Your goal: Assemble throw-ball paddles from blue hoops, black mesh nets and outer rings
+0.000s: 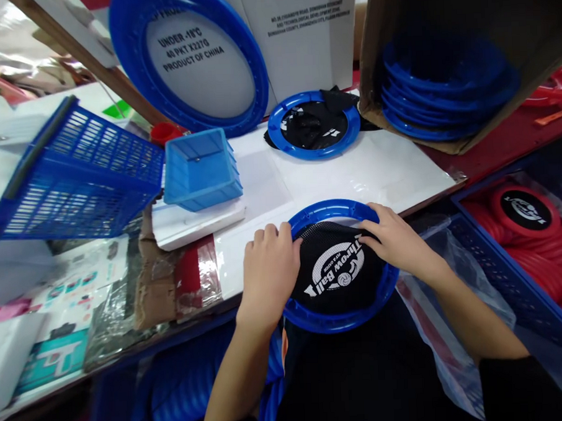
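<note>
A blue plastic ring (343, 325) with black mesh fabric (307, 277) printed "Throw Ball" lies in front of me at the table's near edge. On its left side my left hand (270, 270) is closed over the rim, thumb against the mesh. My right hand (398, 241) reaches across the upper right rim and pinches the mesh edge. A gap shows between the mesh and the ring's far side. Further back on the white board sits another blue ring (322, 151) with crumpled black mesh over it.
A large blue ring (258, 69) leans on a printed carton. At right, a cardboard box (372, 64) holds several blue rings. A small blue bin (203, 195) and a tilted blue basket (88, 175) stand left. Red rings (525, 255) fill a crate at right.
</note>
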`<control>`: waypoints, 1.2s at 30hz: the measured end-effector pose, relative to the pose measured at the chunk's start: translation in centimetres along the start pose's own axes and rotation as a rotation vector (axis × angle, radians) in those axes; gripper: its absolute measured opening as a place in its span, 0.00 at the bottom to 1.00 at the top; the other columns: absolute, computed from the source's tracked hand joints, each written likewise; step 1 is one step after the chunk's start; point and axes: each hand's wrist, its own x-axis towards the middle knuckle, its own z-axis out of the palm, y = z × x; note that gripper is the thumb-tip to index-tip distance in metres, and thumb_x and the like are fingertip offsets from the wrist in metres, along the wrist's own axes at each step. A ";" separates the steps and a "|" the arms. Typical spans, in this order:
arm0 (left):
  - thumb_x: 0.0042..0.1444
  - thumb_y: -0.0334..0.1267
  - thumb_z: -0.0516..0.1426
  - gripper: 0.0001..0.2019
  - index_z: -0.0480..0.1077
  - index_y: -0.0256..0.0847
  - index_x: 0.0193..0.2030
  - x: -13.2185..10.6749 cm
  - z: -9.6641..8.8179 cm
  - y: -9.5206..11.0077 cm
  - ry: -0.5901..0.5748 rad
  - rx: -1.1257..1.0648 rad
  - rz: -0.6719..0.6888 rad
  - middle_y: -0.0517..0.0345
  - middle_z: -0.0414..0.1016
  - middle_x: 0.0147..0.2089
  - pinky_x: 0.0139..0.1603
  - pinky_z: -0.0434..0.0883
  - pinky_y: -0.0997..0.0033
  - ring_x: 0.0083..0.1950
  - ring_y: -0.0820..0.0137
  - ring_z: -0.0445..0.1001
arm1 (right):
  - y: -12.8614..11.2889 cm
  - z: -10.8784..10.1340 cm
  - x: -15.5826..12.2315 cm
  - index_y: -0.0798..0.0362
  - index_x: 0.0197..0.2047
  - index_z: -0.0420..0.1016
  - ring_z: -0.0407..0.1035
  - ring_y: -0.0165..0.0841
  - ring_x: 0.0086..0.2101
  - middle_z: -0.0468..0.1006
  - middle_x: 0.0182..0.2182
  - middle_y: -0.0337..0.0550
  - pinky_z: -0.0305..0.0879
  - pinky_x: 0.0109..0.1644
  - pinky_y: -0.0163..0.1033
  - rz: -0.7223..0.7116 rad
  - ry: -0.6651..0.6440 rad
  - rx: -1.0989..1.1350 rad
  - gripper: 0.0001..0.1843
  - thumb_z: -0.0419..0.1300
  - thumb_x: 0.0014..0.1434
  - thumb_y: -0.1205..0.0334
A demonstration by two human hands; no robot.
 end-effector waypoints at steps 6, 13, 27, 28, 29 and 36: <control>0.70 0.33 0.53 0.17 0.69 0.42 0.63 3.3 3.2 -0.2 0.231 -0.271 0.499 0.36 0.61 0.74 0.67 0.69 0.38 0.71 0.46 0.65 | -0.1 -0.2 2.3 0.49 0.44 0.80 0.71 0.56 0.58 0.69 0.62 0.57 0.74 0.58 0.66 -0.038 0.011 0.102 0.07 0.61 0.65 0.66; 0.70 0.37 0.57 0.09 0.76 0.40 0.50 5.2 5.1 -2.2 0.152 -0.458 0.465 0.40 0.64 0.72 0.69 0.69 0.42 0.71 0.51 0.67 | 2.4 0.4 5.6 0.47 0.40 0.77 0.68 0.47 0.62 0.72 0.62 0.50 0.65 0.68 0.60 -0.170 -0.027 0.463 0.03 0.64 0.65 0.59; 0.63 0.43 0.61 0.08 0.81 0.46 0.36 6.7 5.7 -4.7 0.050 -0.976 0.176 0.54 0.84 0.40 0.57 0.75 0.54 0.46 0.62 0.79 | 3.5 0.4 7.4 0.48 0.39 0.80 0.74 0.45 0.57 0.82 0.54 0.49 0.63 0.68 0.57 -0.103 -0.036 0.659 0.11 0.63 0.63 0.50; 0.63 0.43 0.60 0.09 0.81 0.46 0.36 6.8 5.5 -4.8 0.018 -0.971 0.176 0.53 0.85 0.41 0.57 0.75 0.54 0.47 0.61 0.80 | 3.5 0.3 7.5 0.48 0.39 0.80 0.74 0.45 0.56 0.82 0.54 0.49 0.63 0.68 0.57 -0.096 -0.043 0.662 0.11 0.63 0.63 0.50; 0.62 0.44 0.60 0.09 0.82 0.46 0.37 7.0 5.3 -5.0 -0.015 -0.969 0.176 0.53 0.85 0.42 0.56 0.76 0.54 0.47 0.61 0.80 | 3.5 0.1 7.6 0.48 0.39 0.80 0.74 0.45 0.57 0.82 0.54 0.48 0.63 0.67 0.57 -0.084 -0.058 0.668 0.11 0.63 0.63 0.50; 0.57 0.44 0.64 0.08 0.84 0.45 0.38 8.3 4.5 -5.9 -0.172 -1.068 0.150 0.53 0.87 0.42 0.57 0.77 0.55 0.48 0.59 0.82 | 4.0 -0.7 8.8 0.49 0.35 0.78 0.74 0.44 0.53 0.83 0.50 0.47 0.66 0.62 0.53 -0.016 -0.226 0.748 0.14 0.62 0.63 0.48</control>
